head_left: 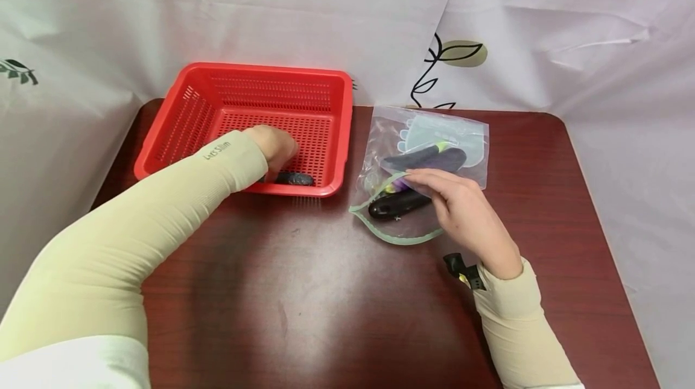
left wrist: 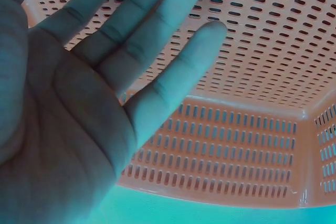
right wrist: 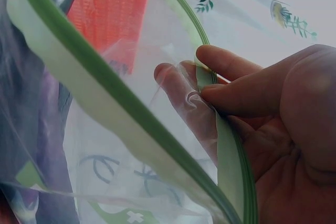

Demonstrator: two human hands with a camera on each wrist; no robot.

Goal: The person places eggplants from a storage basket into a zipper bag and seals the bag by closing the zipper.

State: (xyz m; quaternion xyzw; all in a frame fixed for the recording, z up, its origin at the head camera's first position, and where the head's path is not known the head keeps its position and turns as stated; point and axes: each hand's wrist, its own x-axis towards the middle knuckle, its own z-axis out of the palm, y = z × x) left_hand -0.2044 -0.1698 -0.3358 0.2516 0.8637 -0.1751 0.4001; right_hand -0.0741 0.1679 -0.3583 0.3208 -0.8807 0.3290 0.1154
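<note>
My left hand [head_left: 274, 146] reaches down into the red plastic basket [head_left: 347, 135], beside a dark eggplant [head_left: 295, 178] lying along the near wall. The left wrist view shows that hand [left wrist: 105, 103] with fingers extended and nothing in the palm; the eggplant is out of sight there. On the right, my right hand [head_left: 467, 211] holds up the mouth of a clear zip bag [head_left: 393, 238]. Thumb and fingers pinch its green zip edge [right wrist: 231, 166]. Inside the bag lie several eggplants, including a glossy black one [head_left: 388, 205] near the opening.
Both bag and basket rest on a dark reddish-brown table [head_left: 304, 316]. A white patterned sheet [head_left: 304, 9] hangs behind the table and at its sides. A small black device [head_left: 461, 268] sits at the right wrist.
</note>
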